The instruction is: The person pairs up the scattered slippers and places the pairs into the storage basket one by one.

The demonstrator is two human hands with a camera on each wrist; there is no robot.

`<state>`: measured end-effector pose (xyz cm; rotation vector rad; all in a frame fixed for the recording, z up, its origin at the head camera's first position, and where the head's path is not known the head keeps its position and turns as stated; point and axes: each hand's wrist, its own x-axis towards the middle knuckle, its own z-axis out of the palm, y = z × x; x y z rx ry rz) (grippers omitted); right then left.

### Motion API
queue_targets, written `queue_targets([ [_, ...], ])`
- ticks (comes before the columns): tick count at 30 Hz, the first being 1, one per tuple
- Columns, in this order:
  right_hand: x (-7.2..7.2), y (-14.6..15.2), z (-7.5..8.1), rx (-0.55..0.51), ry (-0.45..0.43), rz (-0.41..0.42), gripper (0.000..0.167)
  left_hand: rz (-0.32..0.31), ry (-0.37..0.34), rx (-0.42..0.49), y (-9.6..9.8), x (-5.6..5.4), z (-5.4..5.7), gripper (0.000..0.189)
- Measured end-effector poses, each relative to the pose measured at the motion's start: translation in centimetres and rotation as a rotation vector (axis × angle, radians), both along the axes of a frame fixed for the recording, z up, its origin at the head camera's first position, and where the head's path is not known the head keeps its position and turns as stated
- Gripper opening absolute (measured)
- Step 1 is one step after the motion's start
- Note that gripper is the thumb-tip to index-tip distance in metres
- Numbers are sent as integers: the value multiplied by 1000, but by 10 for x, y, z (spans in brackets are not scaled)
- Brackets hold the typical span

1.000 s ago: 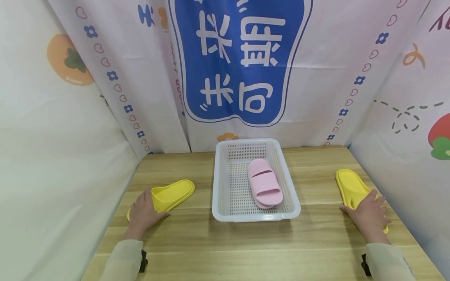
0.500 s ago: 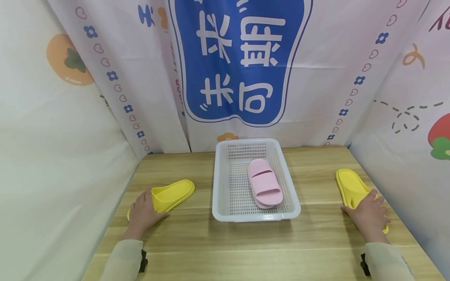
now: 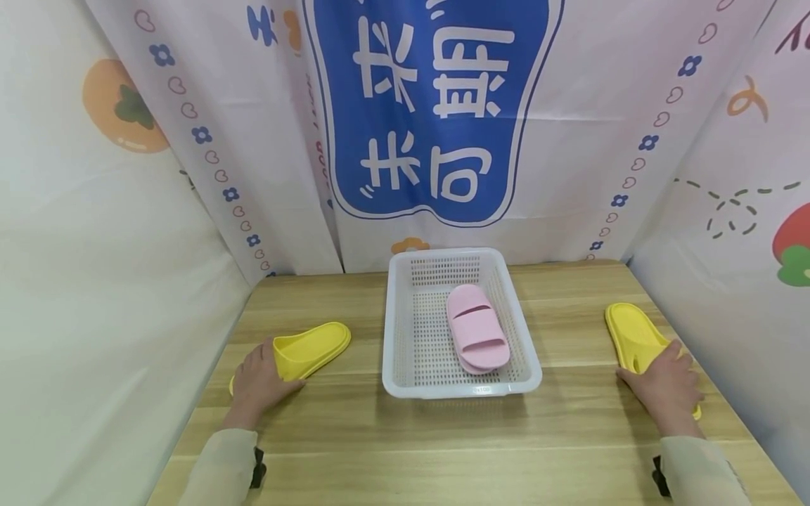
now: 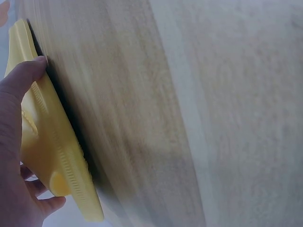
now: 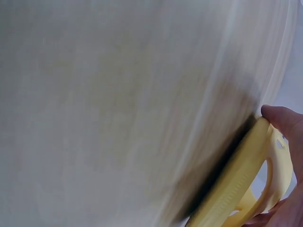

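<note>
At the left of the table a yellow slipper (image 3: 316,347) lies with its toe toward the back right. My left hand (image 3: 256,379) grips it across the middle, the thumb (image 4: 29,71) along one side of the sole and the fingers round the other. A second yellow slipper (image 3: 633,332) lies near the right table edge. Over its strap is my right hand (image 3: 667,386), holding it between the thumb (image 5: 279,115) on the near sole edge and fingers on the far side, partly hidden. Both hands cover part of the slippers' heel ends.
A white perforated plastic basket (image 3: 399,330) stands at the back middle of the wooden table (image 3: 405,457), between the hands. Inside, toward its right wall, lie pink slippers (image 3: 477,330), stacked. Printed cloth curtains (image 3: 569,176) enclose the back and both sides.
</note>
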<state>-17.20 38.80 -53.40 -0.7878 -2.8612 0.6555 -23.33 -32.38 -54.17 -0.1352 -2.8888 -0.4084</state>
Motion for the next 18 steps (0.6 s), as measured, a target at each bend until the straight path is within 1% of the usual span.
queue_targets([
  [9, 2, 3, 4, 6, -1, 0, 120, -12, 32, -18, 1, 1, 4, 112],
  [14, 4, 4, 7, 10, 6, 7, 124, -19, 44, -30, 1, 1, 6, 113],
  [18, 4, 5, 10, 30, 29, 27, 127, -24, 60, -48, 0, -1, 5, 115],
])
